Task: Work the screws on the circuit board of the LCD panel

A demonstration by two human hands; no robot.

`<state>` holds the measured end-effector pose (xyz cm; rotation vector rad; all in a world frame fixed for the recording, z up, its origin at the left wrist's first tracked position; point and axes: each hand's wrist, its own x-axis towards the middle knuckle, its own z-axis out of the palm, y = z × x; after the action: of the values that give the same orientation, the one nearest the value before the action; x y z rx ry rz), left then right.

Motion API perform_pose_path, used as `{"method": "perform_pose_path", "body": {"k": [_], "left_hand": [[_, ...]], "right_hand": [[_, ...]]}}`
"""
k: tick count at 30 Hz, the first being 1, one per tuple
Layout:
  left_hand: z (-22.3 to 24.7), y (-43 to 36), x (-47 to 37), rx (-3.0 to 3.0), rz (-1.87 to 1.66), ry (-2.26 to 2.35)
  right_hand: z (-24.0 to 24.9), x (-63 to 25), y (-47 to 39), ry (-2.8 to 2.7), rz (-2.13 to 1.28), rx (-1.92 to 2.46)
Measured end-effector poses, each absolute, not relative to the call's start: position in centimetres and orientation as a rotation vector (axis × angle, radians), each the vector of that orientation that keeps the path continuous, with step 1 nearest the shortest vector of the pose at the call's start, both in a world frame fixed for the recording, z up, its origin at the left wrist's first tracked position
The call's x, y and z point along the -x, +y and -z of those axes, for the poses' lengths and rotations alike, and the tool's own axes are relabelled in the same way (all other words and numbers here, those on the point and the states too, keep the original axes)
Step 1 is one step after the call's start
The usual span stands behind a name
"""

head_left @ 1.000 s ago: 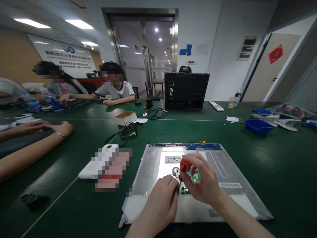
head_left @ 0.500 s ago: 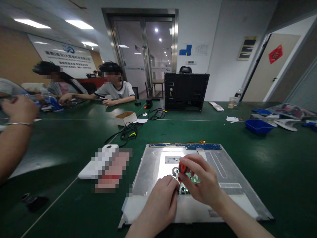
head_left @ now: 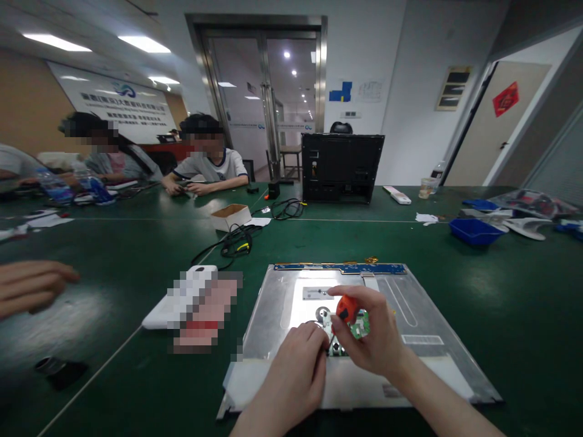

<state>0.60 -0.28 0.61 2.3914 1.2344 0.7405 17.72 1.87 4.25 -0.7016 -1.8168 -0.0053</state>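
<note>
A screwdriver [head_left: 347,308] with a red-orange and black handle is held between the thumb and fingers of my right hand [head_left: 376,321]. Its dark shaft slants down toward a green circuit board [head_left: 361,326] on the back of a flat silver display panel [head_left: 268,334]. My left hand [head_left: 298,361] rests on the panel with its fingers closed beside the screwdriver's tip. What those fingers pinch, if anything, is hidden. A narrow blue circuit strip [head_left: 314,268] runs along the panel's far edge, with a flat ribbon cable [head_left: 368,280] leading from it.
Left of the panel lie a white phone-like device [head_left: 159,312] and a blurred pink item [head_left: 209,309]. Behind are black cables [head_left: 237,243], an open box [head_left: 231,216] and a black monitor housing [head_left: 342,169]. A blue tray [head_left: 475,232] stands right. Another person's hand [head_left: 34,288] reaches in from the left.
The screwdriver handle has turned and tilted slightly to the right in my right hand, whose fingers have shifted. My left hand stays put. The other person's hand at the left has moved lower.
</note>
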Motion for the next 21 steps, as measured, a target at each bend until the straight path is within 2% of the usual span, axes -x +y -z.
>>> {"method": "perform_pose_path", "body": {"k": [10,21], "left_hand": [[0.02,-0.37,-0.56,-2.404,-0.728,1.235],[-0.27,-0.41,-0.59,-2.374,-0.717,1.236]], "right_hand": [[-4.68,-17.95,2.12,-1.867,-0.077,0.583],[-4.61,-17.87,2.34,-1.834,0.009,0.617]]}}
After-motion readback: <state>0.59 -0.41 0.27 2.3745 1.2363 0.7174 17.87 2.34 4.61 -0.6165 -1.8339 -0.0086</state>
